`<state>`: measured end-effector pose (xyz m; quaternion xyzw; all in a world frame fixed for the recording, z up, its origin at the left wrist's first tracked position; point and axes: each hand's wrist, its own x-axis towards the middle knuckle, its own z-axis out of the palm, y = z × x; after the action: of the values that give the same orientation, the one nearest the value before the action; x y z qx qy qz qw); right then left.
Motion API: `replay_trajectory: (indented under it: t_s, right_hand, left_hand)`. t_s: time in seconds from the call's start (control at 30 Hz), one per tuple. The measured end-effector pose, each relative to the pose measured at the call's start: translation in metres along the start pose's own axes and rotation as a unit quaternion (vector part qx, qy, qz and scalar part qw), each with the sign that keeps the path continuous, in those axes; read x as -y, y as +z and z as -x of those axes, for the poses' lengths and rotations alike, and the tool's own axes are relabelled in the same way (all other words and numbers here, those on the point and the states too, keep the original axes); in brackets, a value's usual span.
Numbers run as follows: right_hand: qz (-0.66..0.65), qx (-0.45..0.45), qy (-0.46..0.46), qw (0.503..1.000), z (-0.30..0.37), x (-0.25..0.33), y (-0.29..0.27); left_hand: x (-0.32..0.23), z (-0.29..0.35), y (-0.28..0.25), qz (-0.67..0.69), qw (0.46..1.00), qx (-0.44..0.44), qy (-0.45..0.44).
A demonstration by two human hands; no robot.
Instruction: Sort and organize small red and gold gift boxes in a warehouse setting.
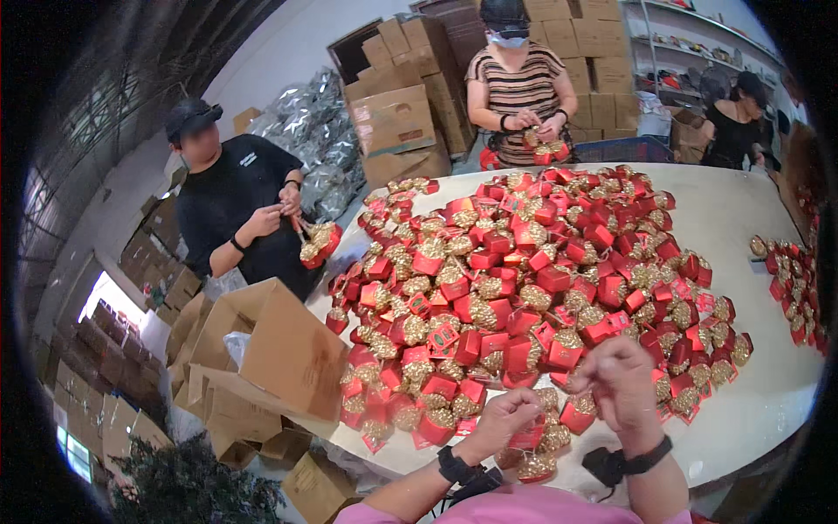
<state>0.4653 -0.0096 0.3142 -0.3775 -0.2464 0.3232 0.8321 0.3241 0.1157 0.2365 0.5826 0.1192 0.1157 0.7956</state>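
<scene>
Over the near edge of the table, my left hand is closed with its fingertips pinched. Just below it lie several red ornaments with glittery gold tops; one is partly hidden by the hand. My right hand is raised higher and a little farther off, its fingers curled together in a pinch. What either pinch holds is too small to make out. Beyond both hands spreads a large heap of the same red and gold ornaments, some with red printed tags.
The pale table carries another ornament pile at its right. An open cardboard box stands against its left edge. At the left, a person holds ornaments on strings; another person handles ornaments across the table. Boxes are stacked behind.
</scene>
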Motion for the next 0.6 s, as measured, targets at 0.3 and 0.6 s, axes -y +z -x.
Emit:
replay_trajectory:
  t_s: [0.3, 0.6]
  right_hand:
    - [0.008, 0.022, -0.067, 0.997, 0.016, 0.025, 0.013]
    - [0.091, -0.046, 0.029, 0.994, 0.03, -0.007, -0.022]
  left_hand:
    - [-0.08, -0.009, 0.014, -0.182, 0.978, 0.08, 0.058]
    - [-0.235, -0.036, -0.066, -0.226, 0.931, -0.217, 0.186]
